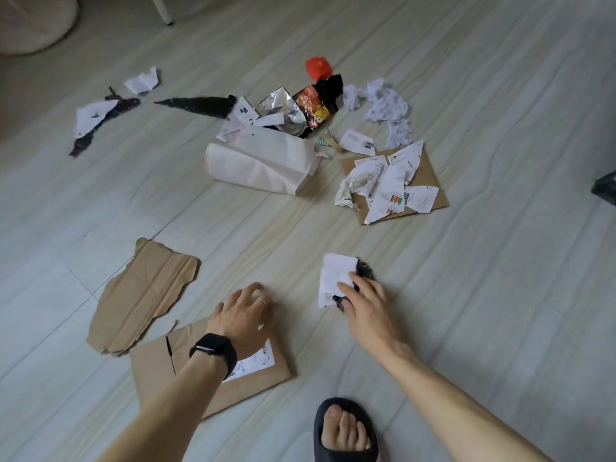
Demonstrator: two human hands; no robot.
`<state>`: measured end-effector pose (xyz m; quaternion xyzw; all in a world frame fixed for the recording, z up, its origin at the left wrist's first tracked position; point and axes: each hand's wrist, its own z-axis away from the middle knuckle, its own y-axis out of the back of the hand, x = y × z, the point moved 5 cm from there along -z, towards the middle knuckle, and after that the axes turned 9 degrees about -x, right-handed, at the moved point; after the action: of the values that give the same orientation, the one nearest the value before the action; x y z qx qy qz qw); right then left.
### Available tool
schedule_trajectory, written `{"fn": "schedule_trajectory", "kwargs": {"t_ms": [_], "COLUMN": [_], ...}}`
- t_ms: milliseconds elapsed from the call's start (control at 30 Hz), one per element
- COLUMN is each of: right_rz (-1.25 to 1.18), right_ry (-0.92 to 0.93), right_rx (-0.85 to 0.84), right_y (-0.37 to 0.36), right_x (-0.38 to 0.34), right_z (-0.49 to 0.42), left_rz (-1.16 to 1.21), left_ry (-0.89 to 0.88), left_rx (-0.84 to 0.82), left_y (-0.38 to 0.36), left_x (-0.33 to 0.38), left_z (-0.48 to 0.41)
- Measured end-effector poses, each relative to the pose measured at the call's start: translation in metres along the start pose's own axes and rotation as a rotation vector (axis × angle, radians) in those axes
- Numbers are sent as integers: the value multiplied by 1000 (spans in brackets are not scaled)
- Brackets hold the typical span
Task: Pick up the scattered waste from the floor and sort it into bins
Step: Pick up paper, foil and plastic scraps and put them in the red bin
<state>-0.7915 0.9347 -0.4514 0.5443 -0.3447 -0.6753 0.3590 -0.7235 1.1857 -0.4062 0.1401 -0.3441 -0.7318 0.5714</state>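
My left hand [245,315] rests with spread fingers on the far edge of a flat brown cardboard piece with a white label [156,368] near my feet. To its right, my right hand [365,301] lies on a white paper scrap [335,273], fingers stretched over it. A black plastic shred [366,271] shows under the fingers. I cannot tell whether the thumb pinches the scrap. A torn cardboard sheet [143,291] lies left of the labelled piece.
Further out lie a white paper bag [260,161], foil and red snack wrappers [310,108], an orange cap [318,68], crumpled papers [383,105], receipts on cardboard [430,181], and black plastic strips [196,105]. My sandalled foot [345,431] stands at the bottom; no bin is in view.
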Motion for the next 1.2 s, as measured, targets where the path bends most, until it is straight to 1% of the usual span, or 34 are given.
{"fn": "schedule_trajectory", "kwargs": {"t_ms": [67, 100, 200, 267, 333, 400, 467, 533, 600, 667, 733, 833, 933, 1000, 1100, 1200], "right_rz": [-118, -234, -482, -577, -616, -588, -485, -322, -187, -133, -96, -46, -57, -49, 16, 15], "right_ry": [95, 87, -28, -67, -139, -225, -230, -165, -78, -13, 7, -2, -28, -65, -120, -131], "right_rx": [-21, -29, -19, -22, -63, -99, -90, -89, -121, -120, -86, -60, -26, -18, 13, 28], "right_y": [-9, -11, -9, -7, -5, -1, 6, 9, 6, 0, -2, -7, -10, -9, -7, -9], "right_x": [-28, -41, -62, -67, -62, -52, -42, -37, -35, -33, -32, -31, -32, -32, -35, -37], "right_z": [8, 12, 22, 29, 34, 35, 32, 27, 24, 24, 27, 30, 37, 43, 50, 43], "left_rz": [42, 67, 150, 194, 174, 69, -23, -89, -149, -185, -235, -221, -120, -26, -17, 69], "left_ry": [56, 86, 109, 92, 46, -25, -91, -114, -128, -182, -211, -233, -292, -270, -221, -195], "left_rx": [-18, -22, 12, 45, 70, 79, 41, 2, 4, 70, 146, 227, 202, 206, 165, 191], "left_y": [-2, -6, -13, -14, -14, -14, -16, -21, -22, -22, -20, -23, -23, -22, -25, -27], "left_x": [-9, -14, -22, -20, -13, -1, 12, 21, 31, 39, 43, 40, 42, 45, 52, 51], "left_z": [8, 14, 28, 36, 38, 34, 26, 14, 5, -1, -3, -10, -13, -12, -11, -12]}}
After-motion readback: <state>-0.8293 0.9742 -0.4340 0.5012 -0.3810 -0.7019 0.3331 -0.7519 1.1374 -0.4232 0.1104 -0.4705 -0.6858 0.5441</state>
